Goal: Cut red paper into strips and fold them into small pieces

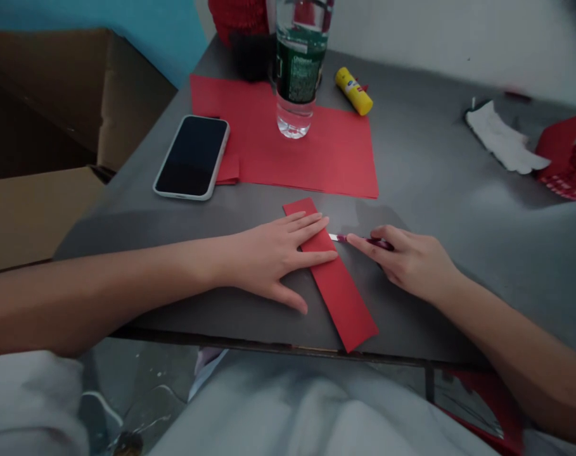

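Near the frame's centre lies one long red paper strip (332,275), running upper left to lower right; one left hand (273,256) presses it, fingers spread, while one right hand (409,259) pinches a small red-handled blade (352,239) at its edge.

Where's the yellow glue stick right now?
The glue stick lies at the far side of the grey table, just right of the water bottle and beyond the big red sheet.

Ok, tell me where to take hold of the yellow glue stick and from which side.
Probably grip the yellow glue stick across the middle of its round barrel, coming from above. It lies flat on the grey table, angled, with bare surface along its near side; the water bottle crowds its left end.
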A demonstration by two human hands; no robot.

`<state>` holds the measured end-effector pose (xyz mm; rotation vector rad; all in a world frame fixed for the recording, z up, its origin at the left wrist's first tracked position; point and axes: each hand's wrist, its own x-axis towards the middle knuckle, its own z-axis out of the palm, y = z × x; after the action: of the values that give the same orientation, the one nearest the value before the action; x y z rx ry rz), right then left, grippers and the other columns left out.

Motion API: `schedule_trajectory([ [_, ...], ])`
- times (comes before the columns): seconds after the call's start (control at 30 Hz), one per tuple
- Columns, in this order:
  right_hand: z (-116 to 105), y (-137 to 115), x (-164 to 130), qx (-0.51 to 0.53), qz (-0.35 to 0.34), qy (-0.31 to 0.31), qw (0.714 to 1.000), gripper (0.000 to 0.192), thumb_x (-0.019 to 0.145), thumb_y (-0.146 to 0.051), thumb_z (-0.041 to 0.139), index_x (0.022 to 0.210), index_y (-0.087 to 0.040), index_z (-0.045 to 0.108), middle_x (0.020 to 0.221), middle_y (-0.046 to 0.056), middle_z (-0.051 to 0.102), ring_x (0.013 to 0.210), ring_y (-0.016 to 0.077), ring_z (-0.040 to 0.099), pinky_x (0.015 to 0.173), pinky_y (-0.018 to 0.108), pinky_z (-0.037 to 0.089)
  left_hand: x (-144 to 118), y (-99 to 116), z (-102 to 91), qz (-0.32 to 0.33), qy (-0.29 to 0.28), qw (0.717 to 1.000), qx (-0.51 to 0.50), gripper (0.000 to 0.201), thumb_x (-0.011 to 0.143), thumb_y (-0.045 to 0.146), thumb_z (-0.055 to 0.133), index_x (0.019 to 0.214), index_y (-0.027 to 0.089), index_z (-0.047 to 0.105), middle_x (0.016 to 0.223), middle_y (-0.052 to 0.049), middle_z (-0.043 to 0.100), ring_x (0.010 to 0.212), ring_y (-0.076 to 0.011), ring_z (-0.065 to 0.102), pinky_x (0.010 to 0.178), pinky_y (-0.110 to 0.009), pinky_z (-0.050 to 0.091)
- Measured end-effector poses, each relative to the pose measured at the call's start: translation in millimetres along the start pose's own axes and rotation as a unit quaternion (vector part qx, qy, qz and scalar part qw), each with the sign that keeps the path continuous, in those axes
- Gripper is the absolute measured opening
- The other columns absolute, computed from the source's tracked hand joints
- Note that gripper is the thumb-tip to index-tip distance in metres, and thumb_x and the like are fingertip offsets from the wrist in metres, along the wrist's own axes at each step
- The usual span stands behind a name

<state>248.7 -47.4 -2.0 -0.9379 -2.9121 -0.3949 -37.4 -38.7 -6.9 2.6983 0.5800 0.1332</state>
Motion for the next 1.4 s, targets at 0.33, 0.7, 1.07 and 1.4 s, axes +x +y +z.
schedule_trajectory([
  [0.33, -4.8, -2.0, -2.5, -0.001, 0.008, -0.013, 1.000, 0.047, 0.086, -0.009, 0.040, 0.127, -0.026, 0.053, 0.088, 0.003, 0.058, 0.069, 0.0102, 0.052, 0.053, 0.021, 0.033, -0.7, -12.1, -5.9, -0.029, 0.002, 0.999, 0.015, 0.084, 0.072, 0.070, 0.056, 0.141, 0.025, 0.035, 0.152, -0.015, 0.013, 0.140, -0.0369, 0.010, 0.111, -0.049, 0.016],
  [0.7, 2.7, 9.3, 27.2, -0.009, -0.015, -0.014, 1.000, 0.047, 0.085, -0.011, 0.042, 0.129, -0.026, 0.052, 0.088, 0.004, 0.057, 0.069, 0.0116, 0.049, 0.053, 0.023, 0.030, 0.3, -9.1, -6.2, -0.039, -0.004, 0.999, 0.035, 0.079, 0.076, 0.067, 0.055, 0.139, 0.023, 0.038, 0.152, -0.017, 0.014, 0.139, -0.0376, 0.014, 0.112, -0.049, 0.018],
  [1.07, 1.4, 14.9, 13.4, 0.007, -0.026, -0.009, 1.000, 0.050, 0.084, -0.008, 0.040, 0.129, -0.026, 0.052, 0.090, 0.004, 0.057, 0.065, 0.0098, 0.048, 0.056, 0.022, 0.034, 0.3, -10.4, -6.5, -0.046, 0.005, 0.998, 0.051, 0.080, 0.074, 0.071, 0.053, 0.139, 0.027, 0.038, 0.152, -0.016, 0.015, 0.137, -0.0396, 0.018, 0.110, -0.048, 0.020],
  [1.4, 4.8, 21.1, 31.1, -0.009, -0.035, -0.009, 0.999, 0.050, 0.084, -0.009, 0.043, 0.130, -0.026, 0.051, 0.092, 0.004, 0.057, 0.069, 0.0108, 0.049, 0.054, 0.022, 0.032, -0.1, -9.6, -6.7, -0.035, 0.012, 0.998, 0.055, 0.079, 0.075, 0.070, 0.051, 0.139, 0.025, 0.038, 0.152, -0.015, 0.017, 0.138, -0.0370, 0.016, 0.111, -0.046, 0.019],
])
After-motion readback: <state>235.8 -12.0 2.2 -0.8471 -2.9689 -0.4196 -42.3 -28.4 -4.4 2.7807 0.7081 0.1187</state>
